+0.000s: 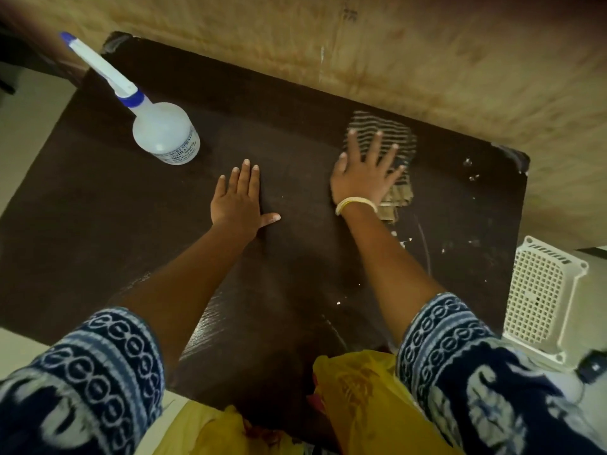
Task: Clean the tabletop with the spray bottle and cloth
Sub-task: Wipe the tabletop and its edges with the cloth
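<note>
Presently both arms reach forward over the dark brown tabletop (138,205), bare from the elbow down, with blue-and-white patterned sleeves (98,366) bunched near the bottom corners of the view. The left hand (238,203) lies flat, palm down, on bare wood near the middle of the table; its four fingers are straight and close together, pointing away from the person, and the thumb sticks out sideways to the right. It holds nothing and simply presses on the surface. The right hand (364,174) is further out and to the right, also palm down, with fingers spread wide and straight over the cloth (399,133), a dark striped rag with a paler tan part showing beside the wrist. The hand presses the cloth flat against the table rather than gripping it; no finger curls round the fabric. A yellow bangle (356,203) circles the right wrist. The spray bottle (164,133) stands on the far left part of the table, well apart from both hands, its translucent white body topped by a blue collar and a white trigger head with a blue nozzle tip pointing toward the far left corner. Small pale droplets and streaks dot the wood to the right of the right forearm. A white perforated plastic basket (542,297) sits off the table's right edge, and yellow fabric (361,389) shows at the near edge between the arms.
</note>
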{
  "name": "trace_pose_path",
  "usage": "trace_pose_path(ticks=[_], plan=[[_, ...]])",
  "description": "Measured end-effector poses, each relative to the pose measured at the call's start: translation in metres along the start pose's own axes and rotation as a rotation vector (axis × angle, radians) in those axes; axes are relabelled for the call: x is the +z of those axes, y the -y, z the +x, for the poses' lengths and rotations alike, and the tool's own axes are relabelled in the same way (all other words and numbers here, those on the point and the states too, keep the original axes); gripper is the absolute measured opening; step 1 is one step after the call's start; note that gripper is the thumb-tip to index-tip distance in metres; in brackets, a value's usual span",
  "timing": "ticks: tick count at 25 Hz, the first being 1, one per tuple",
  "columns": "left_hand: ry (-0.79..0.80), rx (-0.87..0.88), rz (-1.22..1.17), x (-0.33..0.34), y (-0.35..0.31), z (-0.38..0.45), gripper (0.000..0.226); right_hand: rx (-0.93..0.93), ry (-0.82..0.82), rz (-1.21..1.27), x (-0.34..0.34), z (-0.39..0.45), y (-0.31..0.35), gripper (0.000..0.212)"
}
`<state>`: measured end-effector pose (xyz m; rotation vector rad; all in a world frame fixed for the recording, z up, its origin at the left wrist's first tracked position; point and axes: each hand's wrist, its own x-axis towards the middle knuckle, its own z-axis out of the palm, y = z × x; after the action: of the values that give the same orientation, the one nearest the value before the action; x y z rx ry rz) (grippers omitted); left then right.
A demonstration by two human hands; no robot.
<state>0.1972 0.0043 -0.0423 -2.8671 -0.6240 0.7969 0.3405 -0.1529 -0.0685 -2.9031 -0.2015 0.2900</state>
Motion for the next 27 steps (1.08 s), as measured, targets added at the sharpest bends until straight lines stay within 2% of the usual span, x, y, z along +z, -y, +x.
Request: trace_pose_path(ticks=[2,4,6,8,12,14,17,19,22,24,25,27], plan=[[-0.002,0.012,-0.007,0.0,0.001,0.0,0.103,-0.371,0.034,-0.093,0.016,-0.035,0.02,0.055],[0.002,0.028,-0.012,-0.005,0.003,0.001,0.106,-0.654,0.095,-0.151,0.022,-0.053,0.016,0.053],[-0.004,0.067,-0.039,-0.014,0.002,0.006,0.111,-0.736,0.101,-0.145,0.016,-0.041,0.0,0.051],[-0.025,0.112,-0.098,-0.026,-0.011,0.013,0.116,-0.565,0.041,-0.111,0.005,-0.012,-0.026,0.052],[-0.059,0.238,-0.142,-0.047,-0.064,0.023,0.116,-0.006,-0.041,-0.026,-0.031,0.036,-0.117,0.054],[-0.067,0.29,-0.154,-0.052,-0.089,0.026,0.115,0.155,-0.029,0.002,-0.041,0.037,-0.148,0.054],[-0.056,0.342,-0.153,-0.052,-0.113,0.031,0.114,0.304,-0.033,0.016,-0.039,0.039,-0.133,0.055],[-0.057,0.347,-0.126,-0.047,-0.121,0.033,0.115,0.215,-0.014,-0.001,-0.032,0.04,-0.095,0.056],[-0.062,0.324,-0.088,-0.04,-0.124,0.035,0.114,-0.255,0.056,-0.083,-0.015,0.027,-0.049,0.053],[-0.067,0.309,-0.057,-0.039,-0.124,0.035,0.113,-0.434,0.098,-0.112,-0.015,0.033,-0.055,0.051],[-0.068,0.304,-0.052,-0.04,-0.125,0.035,0.114,-0.432,0.076,-0.1,-0.019,0.042,-0.069,0.051],[-0.057,0.304,-0.063,-0.041,-0.125,0.036,0.115,-0.226,-0.005,-0.054,-0.031,0.052,-0.111,0.052]])
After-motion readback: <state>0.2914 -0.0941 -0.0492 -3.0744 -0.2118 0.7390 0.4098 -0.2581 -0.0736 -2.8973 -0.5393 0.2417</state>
